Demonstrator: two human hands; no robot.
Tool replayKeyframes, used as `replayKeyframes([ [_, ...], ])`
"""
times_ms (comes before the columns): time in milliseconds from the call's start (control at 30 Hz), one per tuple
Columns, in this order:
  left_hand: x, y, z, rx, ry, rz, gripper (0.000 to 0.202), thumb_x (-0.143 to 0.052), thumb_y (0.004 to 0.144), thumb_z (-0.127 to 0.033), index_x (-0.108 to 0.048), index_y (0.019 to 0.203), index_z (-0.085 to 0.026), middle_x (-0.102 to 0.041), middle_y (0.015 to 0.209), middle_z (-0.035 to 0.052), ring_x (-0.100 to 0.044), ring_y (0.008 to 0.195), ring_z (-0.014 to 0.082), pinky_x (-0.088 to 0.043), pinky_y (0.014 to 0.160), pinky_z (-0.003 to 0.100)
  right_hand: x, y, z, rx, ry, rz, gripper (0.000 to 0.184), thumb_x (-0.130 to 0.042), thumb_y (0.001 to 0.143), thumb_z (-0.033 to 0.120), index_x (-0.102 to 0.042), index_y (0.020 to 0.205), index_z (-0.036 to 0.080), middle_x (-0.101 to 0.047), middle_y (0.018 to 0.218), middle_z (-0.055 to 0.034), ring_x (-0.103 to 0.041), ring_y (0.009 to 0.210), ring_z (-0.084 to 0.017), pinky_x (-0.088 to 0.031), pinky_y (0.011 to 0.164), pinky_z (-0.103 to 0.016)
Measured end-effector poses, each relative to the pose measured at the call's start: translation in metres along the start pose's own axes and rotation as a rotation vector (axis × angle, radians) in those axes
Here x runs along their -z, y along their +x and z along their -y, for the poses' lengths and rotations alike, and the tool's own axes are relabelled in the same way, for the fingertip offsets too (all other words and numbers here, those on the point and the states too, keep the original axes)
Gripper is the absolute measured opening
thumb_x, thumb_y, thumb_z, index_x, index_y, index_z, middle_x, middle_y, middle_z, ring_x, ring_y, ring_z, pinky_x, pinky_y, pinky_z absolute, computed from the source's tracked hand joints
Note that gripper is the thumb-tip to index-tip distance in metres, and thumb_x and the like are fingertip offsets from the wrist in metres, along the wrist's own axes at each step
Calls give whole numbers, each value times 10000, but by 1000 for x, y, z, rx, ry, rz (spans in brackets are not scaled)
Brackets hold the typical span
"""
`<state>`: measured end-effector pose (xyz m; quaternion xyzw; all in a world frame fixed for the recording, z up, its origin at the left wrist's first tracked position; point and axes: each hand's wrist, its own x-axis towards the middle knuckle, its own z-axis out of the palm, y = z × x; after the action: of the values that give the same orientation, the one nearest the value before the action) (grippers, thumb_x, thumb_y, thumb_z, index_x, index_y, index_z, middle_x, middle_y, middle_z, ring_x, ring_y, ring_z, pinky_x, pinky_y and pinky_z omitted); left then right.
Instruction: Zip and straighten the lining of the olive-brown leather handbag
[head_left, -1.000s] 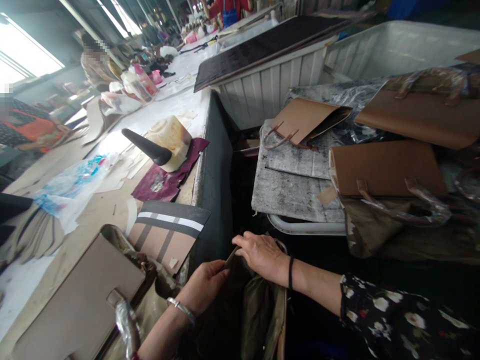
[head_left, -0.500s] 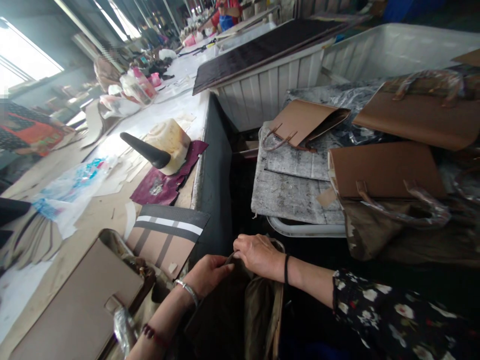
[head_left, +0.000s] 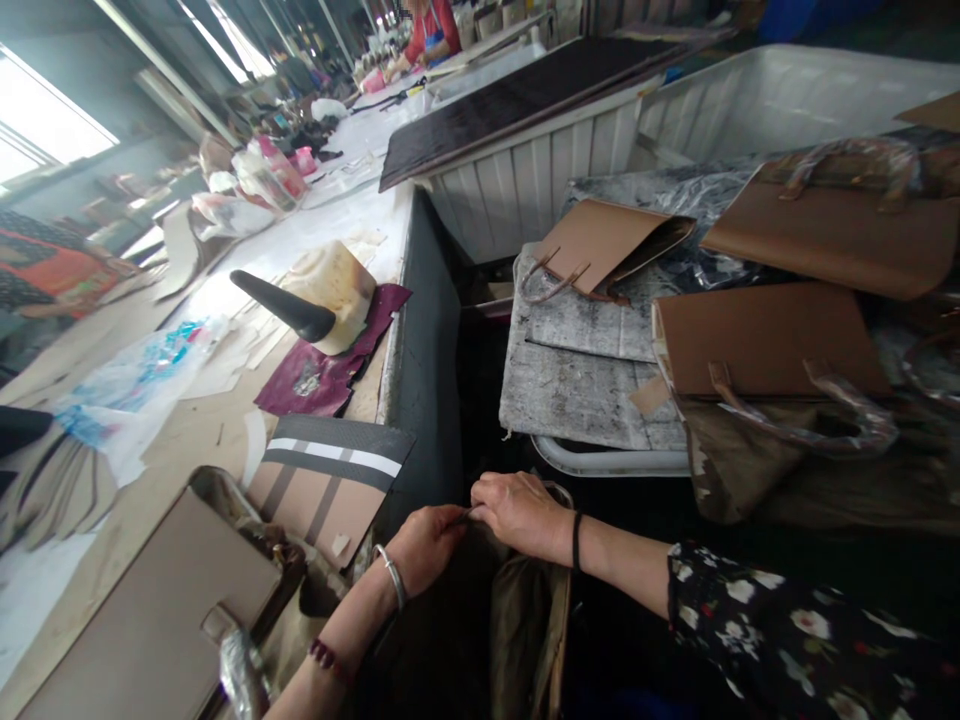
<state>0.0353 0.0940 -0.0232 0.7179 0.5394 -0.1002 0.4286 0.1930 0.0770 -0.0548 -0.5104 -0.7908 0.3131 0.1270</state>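
My left hand (head_left: 429,545) and my right hand (head_left: 517,512) meet low in the middle of the head view, both closed with fingertips nearly touching. They pinch the upper edge of a dark olive-brown bag lining (head_left: 517,620), which hangs below them near my lap. The lining's lower part is lost in shadow, and the exact bit of edge between the fingers is hidden. Left of my left hand, a beige handbag (head_left: 157,590) with a plastic-wrapped handle lies on the worktable. Beside it is a striped beige-and-grey panel (head_left: 330,480).
A glue container (head_left: 341,290) with a black-handled tool stands on maroon cloth (head_left: 307,375) at the table edge. To the right, several brown handbags (head_left: 772,340) lie on a grey padded surface (head_left: 585,390). White bins (head_left: 525,200) stand behind. Other people work farther off.
My left hand has shifted slightly right and turned its back more toward me, closing up against the right. The right hand stays almost where it was, still pinching the edge.
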Motion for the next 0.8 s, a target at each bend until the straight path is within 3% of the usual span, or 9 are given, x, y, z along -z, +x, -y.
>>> replayKeyframes([
  [233, -4, 3, 2, 25, -89, -17, 282, -411, 695, -200, -660, 803, -126, -650, 698, 29, -548, 692, 178, -397, 616, 237, 13, -21, 3, -72, -104, -64, 158, -515, 819, 276, -504, 941, 175, -598, 871, -37, -590, 774, -179, -369, 593, -247],
  [333, -6, 3, -1, -1, -173, 9, 310, -421, 689, -207, -659, 871, -128, -668, 760, 34, -562, 728, 188, -412, 650, 251, 16, -28, 0, -98, -127, -69, 95, -497, 830, 247, -505, 902, 186, -595, 832, -23, -588, 765, -168, -361, 590, -240],
  [467, -7, 0, -5, -25, -264, 43, 352, -432, 688, -232, -644, 946, -121, -675, 808, 40, -574, 742, 194, -422, 656, 263, 13, -28, -3, -117, -127, -86, 67, -477, 839, 262, -505, 838, 202, -594, 811, -3, -589, 742, -157, -339, 566, -241],
  [600, -7, -4, -7, 21, -291, 42, 328, -448, 669, -244, -652, 885, -105, -671, 750, 39, -571, 688, 185, -422, 605, 253, 10, -24, -3, -126, -127, -99, 59, -476, 835, 251, -499, 843, 198, -598, 822, -6, -594, 757, -161, -333, 566, -249],
  [800, -9, -6, -8, 47, -377, 63, 336, -451, 647, -230, -649, 881, -94, -668, 722, 39, -566, 641, 168, -416, 567, 240, 10, -21, -1, -169, -96, -96, 120, -477, 829, 230, -469, 936, 177, -604, 840, -32, -599, 737, -172, -343, 564, -256],
])
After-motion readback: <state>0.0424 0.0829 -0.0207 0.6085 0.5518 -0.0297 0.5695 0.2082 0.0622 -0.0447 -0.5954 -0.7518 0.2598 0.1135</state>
